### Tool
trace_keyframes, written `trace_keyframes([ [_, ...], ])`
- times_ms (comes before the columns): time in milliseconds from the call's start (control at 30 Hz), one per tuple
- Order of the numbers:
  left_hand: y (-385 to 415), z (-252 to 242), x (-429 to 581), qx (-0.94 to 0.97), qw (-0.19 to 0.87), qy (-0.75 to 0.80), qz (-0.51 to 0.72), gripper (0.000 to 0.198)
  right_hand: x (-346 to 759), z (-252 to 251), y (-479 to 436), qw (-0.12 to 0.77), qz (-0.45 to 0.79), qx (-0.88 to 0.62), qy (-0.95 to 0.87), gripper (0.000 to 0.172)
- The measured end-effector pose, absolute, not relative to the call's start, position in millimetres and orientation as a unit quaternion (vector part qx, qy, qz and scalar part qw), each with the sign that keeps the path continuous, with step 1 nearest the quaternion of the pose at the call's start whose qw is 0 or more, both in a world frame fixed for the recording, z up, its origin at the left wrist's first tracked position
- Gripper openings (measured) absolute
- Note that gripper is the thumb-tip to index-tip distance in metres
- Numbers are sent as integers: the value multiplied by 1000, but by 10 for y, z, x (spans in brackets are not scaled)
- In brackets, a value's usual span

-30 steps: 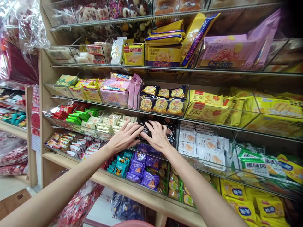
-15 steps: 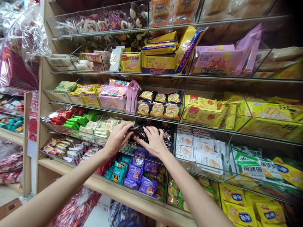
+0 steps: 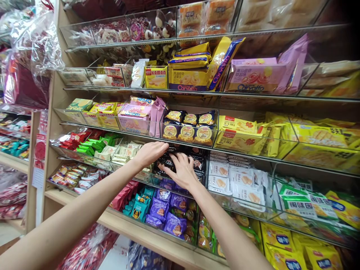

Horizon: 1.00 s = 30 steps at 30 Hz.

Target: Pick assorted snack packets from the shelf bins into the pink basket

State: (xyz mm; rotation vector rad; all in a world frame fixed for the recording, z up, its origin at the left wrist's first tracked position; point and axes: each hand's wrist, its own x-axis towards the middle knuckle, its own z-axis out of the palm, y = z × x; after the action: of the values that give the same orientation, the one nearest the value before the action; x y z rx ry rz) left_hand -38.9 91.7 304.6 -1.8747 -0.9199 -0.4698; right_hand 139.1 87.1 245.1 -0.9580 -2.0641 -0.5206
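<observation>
Both of my hands reach into a clear shelf bin filled with several dark snack packets. My left hand lies over the back of the pile, fingers curled down onto a dark packet. My right hand rests on the front packets with its fingers spread flat. Cream wafer packs fill the bin to the left. White cracker packs fill the bin to the right.
Tiered clear shelves carry snacks: blue round-biscuit packs just above my hands, purple cookie bags below, yellow packs to the right. A wooden shelf edge runs below. Bagged goods hang at the upper left.
My left hand has slid from the left side of the dark packets up over their back. My right hand has stayed on the front packets. The view tilted slightly.
</observation>
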Motion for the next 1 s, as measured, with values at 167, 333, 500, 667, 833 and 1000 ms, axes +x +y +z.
trace_keyframes([
  [167, 932, 3116, -253, -778, 475, -379, -160, 7, 1391, 2451, 867, 395, -205, -375, -813, 57],
  [333, 887, 3130, -214, -791, 477, -361, -132, 7, 1386, 2456, 867, 396, -218, -375, -809, 55],
  [500, 939, 3148, -121, -797, 478, -348, -122, 7, 1384, 2473, 846, 394, -237, -372, -806, 55],
  [667, 997, 3211, -70, -797, 489, -342, -90, 16, 1382, 2484, 833, 386, -274, -365, -802, 53],
  [833, 1091, 3226, -12, -794, 487, -355, -76, 19, 1382, 2479, 866, 371, -280, -374, -802, 39],
  [1000, 1202, 3188, 78, -789, 478, -376, -88, 26, 1383, 2472, 878, 372, -285, -377, -799, 36],
])
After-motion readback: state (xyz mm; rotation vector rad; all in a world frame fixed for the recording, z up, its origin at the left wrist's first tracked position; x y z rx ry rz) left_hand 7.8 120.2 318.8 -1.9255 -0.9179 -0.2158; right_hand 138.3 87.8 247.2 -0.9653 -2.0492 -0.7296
